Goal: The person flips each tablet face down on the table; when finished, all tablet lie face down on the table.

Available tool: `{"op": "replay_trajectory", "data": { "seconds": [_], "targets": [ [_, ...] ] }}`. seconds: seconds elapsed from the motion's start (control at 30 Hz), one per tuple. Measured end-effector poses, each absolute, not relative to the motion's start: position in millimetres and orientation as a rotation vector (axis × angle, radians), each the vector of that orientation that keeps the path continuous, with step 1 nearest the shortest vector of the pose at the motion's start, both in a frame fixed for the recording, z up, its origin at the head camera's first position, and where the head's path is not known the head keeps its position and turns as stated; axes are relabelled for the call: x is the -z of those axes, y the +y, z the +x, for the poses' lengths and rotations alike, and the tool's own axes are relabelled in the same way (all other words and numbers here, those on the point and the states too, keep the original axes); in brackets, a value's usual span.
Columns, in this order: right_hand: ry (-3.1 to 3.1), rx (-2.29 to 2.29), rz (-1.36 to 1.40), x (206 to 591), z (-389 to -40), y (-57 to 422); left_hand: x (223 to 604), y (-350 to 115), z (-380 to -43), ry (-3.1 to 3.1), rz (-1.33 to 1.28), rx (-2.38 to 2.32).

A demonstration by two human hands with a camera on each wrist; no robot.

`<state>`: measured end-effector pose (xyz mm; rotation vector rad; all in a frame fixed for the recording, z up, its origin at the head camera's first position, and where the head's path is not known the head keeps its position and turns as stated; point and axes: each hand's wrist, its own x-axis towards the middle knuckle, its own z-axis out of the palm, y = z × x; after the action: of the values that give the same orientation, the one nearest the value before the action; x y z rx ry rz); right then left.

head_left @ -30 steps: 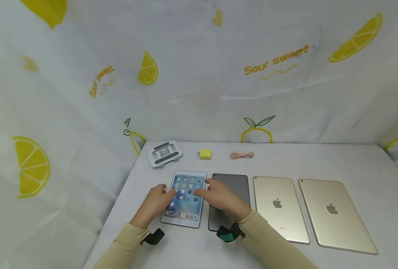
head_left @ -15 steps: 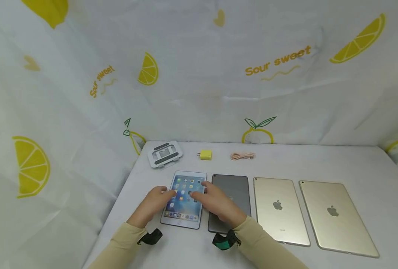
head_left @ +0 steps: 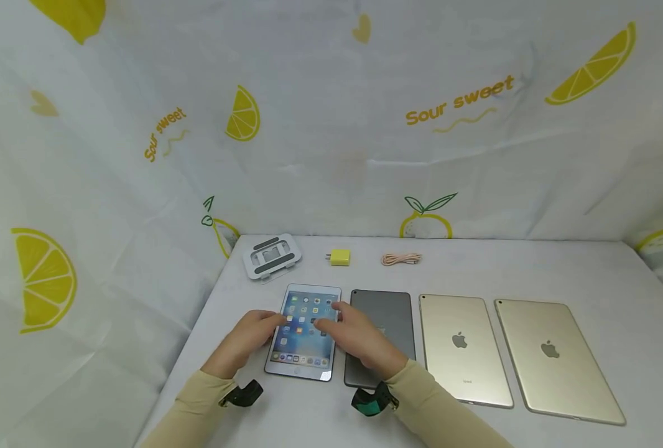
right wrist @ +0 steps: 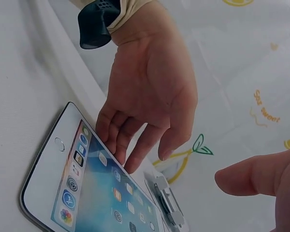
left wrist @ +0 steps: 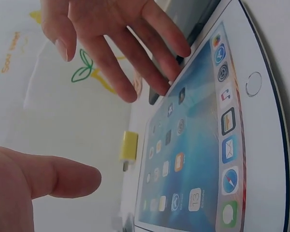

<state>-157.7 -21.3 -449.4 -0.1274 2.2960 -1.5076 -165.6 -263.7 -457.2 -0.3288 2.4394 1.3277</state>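
A white tablet (head_left: 303,342) lies face up on the table with a lit-looking home screen of app icons. At its left edge is my left hand (head_left: 247,339); in the right wrist view that left hand (right wrist: 152,92) has relaxed fingers at the tablet's side and its thumb held apart. My right hand (head_left: 363,337) is at the opposite edge, over part of a dark grey tablet (head_left: 384,311). In the left wrist view the right hand's fingers (left wrist: 121,63) are spread, tips close to the white tablet's edge. Both thumbs stand clear of the screen.
Two gold tablets (head_left: 460,367) (head_left: 558,373) lie face down to the right. Along the back are a white folding stand (head_left: 272,256), a yellow charger plug (head_left: 339,257) and a coiled pink cable (head_left: 401,259). A lemon-print curtain (head_left: 331,124) hangs behind.
My left hand has drawn slightly left and its thumb is less over the screen. The right hand has shifted a little left toward the white tablet, which looks unmoved.
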Motion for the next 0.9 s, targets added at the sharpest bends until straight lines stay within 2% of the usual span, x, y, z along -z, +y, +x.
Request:
{"op": "replay_trajectory", "data": {
  "seconds": [0.9],
  "targets": [
    [2.230,1.533,-0.138,448.2,-156.6,-21.8,421.4,-262.1,-162.8,2.398,-0.299,-1.465]
  ]
}}
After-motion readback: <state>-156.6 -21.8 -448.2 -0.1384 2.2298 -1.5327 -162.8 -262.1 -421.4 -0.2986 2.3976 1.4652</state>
